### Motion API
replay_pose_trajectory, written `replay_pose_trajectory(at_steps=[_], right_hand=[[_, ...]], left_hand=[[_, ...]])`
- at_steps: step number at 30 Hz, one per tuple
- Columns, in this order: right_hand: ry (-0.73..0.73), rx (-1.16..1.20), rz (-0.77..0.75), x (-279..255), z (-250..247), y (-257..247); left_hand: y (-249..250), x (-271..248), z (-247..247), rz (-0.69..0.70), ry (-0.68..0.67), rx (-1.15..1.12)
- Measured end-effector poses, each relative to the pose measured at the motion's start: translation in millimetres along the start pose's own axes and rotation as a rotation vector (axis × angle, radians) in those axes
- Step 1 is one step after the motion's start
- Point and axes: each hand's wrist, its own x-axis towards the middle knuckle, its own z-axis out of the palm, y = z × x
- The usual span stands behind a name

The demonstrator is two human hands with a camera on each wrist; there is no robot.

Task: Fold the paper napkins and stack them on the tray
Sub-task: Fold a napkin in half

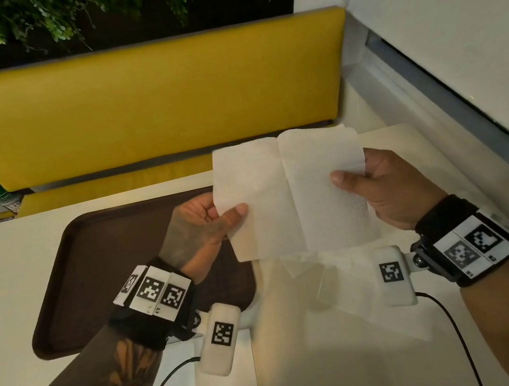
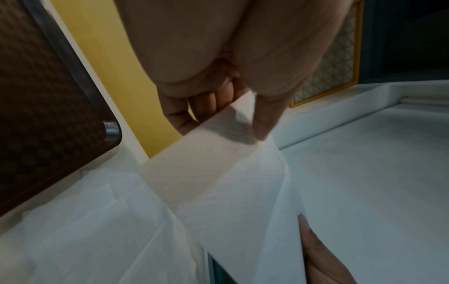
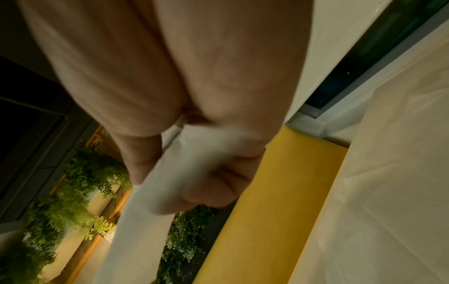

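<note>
White table [image 1: 9,262] is seen from the head view, with a yellow bench [image 1: 141,107] behind it and green plants [image 1: 61,13] above that. A brown tray [image 1: 72,286] is set on the table, to the left. An open white napkin [image 1: 289,194] is held up in the air, past the tray's right end. Its left edge is pinched by the left hand [image 1: 204,220] and its right edge is pinched by the right hand [image 1: 390,185], thumbs on the near side. More napkins [image 1: 326,281] are spread flat on the table below. From the left wrist, the napkin [image 2: 218,173] is seen pinched between thumb and fingers [image 2: 204,107], and a tray corner [image 2: 107,134] is seen at the left. From the right wrist, the picture is blurred, but the napkin [image 3: 155,192] is seen gripped between the thumb and curled fingers [image 3: 218,188], with the bench [image 3: 279,211] behind.
</note>
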Motion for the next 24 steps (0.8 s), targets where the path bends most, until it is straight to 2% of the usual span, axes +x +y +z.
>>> replay_pose_trajectory(at_steps=[4,10,17,20,24], right_hand=[[0.000,-0.023,-0.032,-3.6,-3.0,-1.9],[-0.010,-0.050,-0.056,-5.8,-3.1,-2.0],[0.056,0.057,-0.092,-4.2,-2.0,-0.3],[0.061,0.142,-0.073,-3.8,-2.5,0.3],[0.124,0.162,-0.113,-3.0,-4.0,-1.2]], left_hand=[[-0.6,3.2,-1.2,0.055,0.082,0.040],[3.6,1.1,-4.1,0.087,0.054,0.057],[8.9,2.2,-10.7,0.120,0.072,0.089],[15.7,4.4,-9.9,0.111,0.114,-0.001],[19.2,7.4,-9.1,0.183,0.176,-0.050]])
